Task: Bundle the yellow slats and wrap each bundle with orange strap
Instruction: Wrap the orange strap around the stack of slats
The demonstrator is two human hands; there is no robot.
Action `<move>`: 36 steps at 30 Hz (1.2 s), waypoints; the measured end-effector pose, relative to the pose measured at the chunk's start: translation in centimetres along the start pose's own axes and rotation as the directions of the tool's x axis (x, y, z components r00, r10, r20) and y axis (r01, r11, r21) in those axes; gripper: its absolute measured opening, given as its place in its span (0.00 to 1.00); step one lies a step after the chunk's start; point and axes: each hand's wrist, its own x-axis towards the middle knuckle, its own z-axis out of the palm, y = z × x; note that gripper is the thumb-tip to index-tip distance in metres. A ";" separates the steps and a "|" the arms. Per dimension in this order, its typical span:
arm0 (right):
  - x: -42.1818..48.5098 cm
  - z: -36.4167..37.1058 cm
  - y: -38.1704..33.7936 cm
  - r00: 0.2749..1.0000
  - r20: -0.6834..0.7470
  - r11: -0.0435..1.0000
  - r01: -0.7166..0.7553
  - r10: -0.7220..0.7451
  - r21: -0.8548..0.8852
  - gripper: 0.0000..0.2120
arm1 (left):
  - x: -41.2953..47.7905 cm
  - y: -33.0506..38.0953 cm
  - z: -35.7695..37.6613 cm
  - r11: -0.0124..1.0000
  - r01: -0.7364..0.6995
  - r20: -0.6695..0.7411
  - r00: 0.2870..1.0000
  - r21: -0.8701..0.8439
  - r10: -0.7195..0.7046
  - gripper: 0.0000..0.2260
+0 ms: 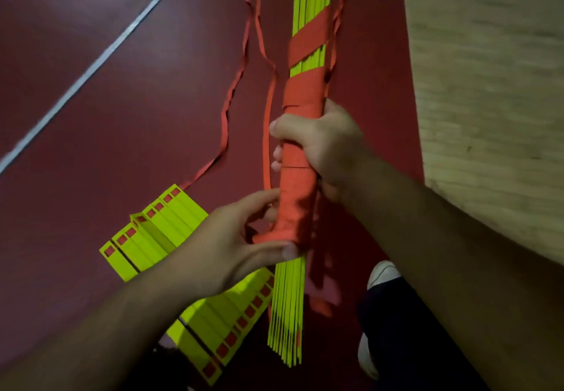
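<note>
Two hands steady one bundle of yellow slats (288,308), running from twelve to six o'clock in the head view. Our right hand (323,149) grips its strap-covered middle so the thin, flat slats stay stacked; our left hand (235,238) pinches the orange strap (297,189) (flat, matte) at its lower edge, probably tightening. Loose slats (149,238) lie fanned at eight o'clock.

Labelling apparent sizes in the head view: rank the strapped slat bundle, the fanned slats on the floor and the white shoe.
1. Strapped slat bundle, held nearer the camera.
2. Fanned slats, partly covered.
3. White shoe, mostly hidden.
</note>
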 end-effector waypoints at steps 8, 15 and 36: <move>-0.5 -0.8 -0.3 0.916 0.400 0.944 -0.156 0.028 0.292 0.09 | 0.0 0.3 -1.5 0.980 0.042 0.306 0.952 -0.193 0.020 0.33; -0.1 -1.0 -0.6 0.906 0.422 0.906 -0.153 -0.030 0.394 0.15 | -0.3 0.9 -0.1 0.963 -0.023 0.195 0.978 -0.268 0.078 0.22; -1.4 -1.3 -1.1 0.929 0.365 0.916 -0.197 0.060 0.350 0.07 | -0.5 2.0 -0.5 0.950 0.043 0.436 0.894 -0.310 0.102 0.16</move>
